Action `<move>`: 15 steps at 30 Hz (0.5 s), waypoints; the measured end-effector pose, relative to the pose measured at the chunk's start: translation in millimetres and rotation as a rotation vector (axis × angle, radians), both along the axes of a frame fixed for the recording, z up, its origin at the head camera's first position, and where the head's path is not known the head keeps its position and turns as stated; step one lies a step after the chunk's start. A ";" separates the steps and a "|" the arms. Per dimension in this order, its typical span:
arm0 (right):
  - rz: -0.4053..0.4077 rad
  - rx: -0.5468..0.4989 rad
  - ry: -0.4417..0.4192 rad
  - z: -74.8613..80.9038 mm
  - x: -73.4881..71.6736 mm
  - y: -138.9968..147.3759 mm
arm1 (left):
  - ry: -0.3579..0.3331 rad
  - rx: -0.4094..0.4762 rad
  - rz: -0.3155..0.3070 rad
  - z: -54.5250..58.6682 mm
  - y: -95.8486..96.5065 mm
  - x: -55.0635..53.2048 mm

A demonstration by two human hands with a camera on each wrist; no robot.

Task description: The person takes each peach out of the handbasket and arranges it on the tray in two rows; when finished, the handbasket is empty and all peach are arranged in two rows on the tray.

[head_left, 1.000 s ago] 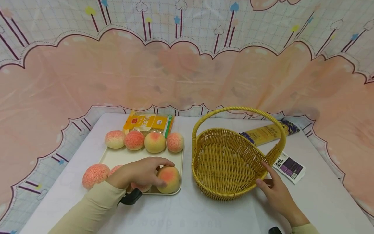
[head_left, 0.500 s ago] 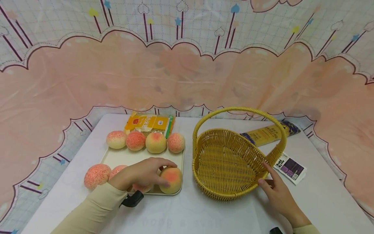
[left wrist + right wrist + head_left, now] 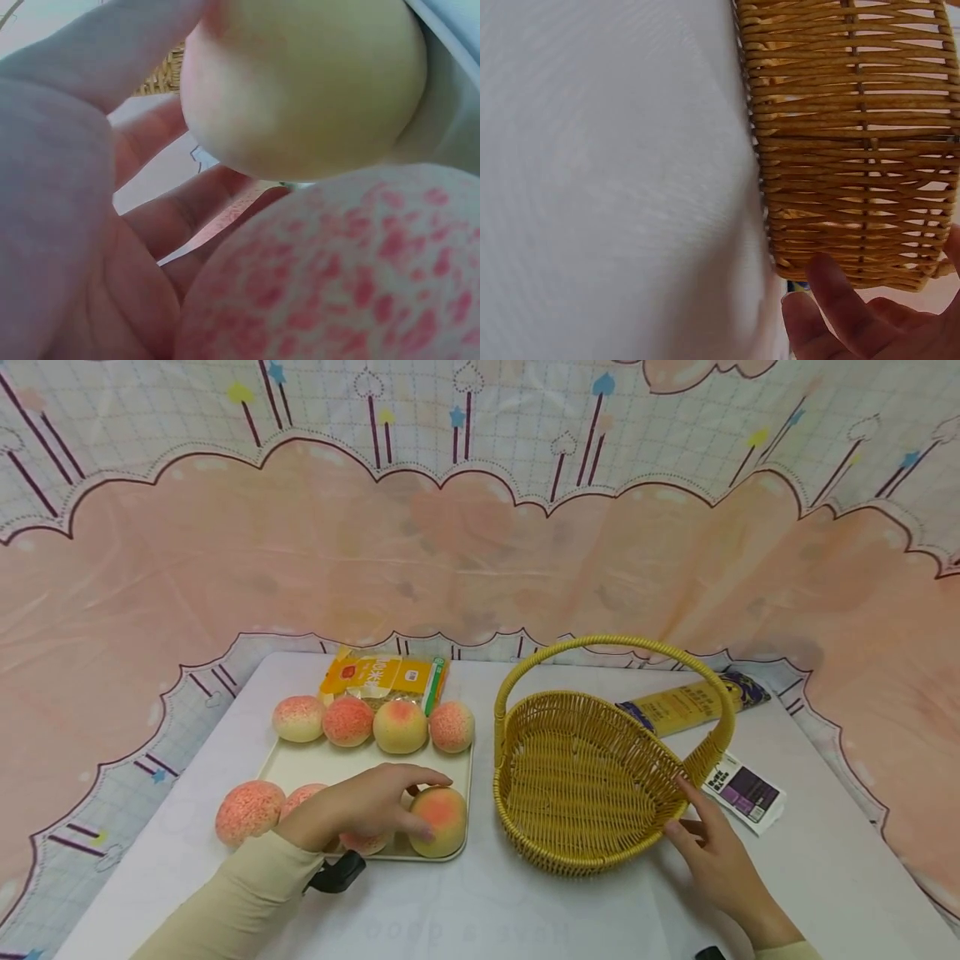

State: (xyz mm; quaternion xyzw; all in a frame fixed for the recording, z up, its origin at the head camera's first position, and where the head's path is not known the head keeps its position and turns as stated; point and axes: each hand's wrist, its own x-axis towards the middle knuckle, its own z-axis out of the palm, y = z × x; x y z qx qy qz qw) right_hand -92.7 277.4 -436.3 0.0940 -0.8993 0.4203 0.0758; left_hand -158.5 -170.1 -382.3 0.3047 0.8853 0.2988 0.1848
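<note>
My left hand [image 3: 367, 803] has its thumb and fingers round a yellow peach [image 3: 442, 823] with a red blush, at the front right corner of a cream tray [image 3: 315, 762]. In the left wrist view the thumb lies against that peach [image 3: 307, 90], and a red-speckled peach [image 3: 337, 277] sits close under the palm. My right hand [image 3: 716, 860] grips the right rim of a yellow wicker basket [image 3: 577, 777] with a tall arched handle. Seen from the right wrist, the fingertips touch the woven side [image 3: 855, 150] of the basket, which stands upright on the table.
Along the tray's back edge sits a row of several peaches [image 3: 348, 721], with an orange food packet [image 3: 386, 677] behind. Another speckled peach [image 3: 250, 812] is at the front left. Behind the basket lies a long yellow-and-blue packet [image 3: 682, 703]; a white-and-purple packet [image 3: 748, 793] lies to its right.
</note>
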 end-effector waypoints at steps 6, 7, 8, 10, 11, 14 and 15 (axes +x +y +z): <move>-0.004 0.028 0.003 8.6 4.1 1.2 | 0.044 -0.023 0.040 5.4 -4.0 3.6; -0.006 0.033 0.003 10.7 5.3 1.1 | 0.051 -0.022 0.051 6.8 -4.4 4.8; -0.011 0.043 -0.001 13.6 6.6 0.7 | 0.057 -0.017 0.064 8.5 -4.9 6.2; -0.024 0.063 -0.010 20.3 9.8 -0.3 | 0.071 -0.002 0.091 12.0 -5.7 9.6; -0.033 0.078 -0.008 23.9 11.7 -1.0 | 0.083 0.009 0.104 13.7 -6.0 11.4; -0.066 0.140 -0.014 35.5 17.1 -3.0 | 0.122 0.034 0.142 20.0 -7.2 17.5; -0.073 0.152 -0.014 38.9 18.9 -3.4 | 0.142 0.038 0.150 21.9 -7.7 19.5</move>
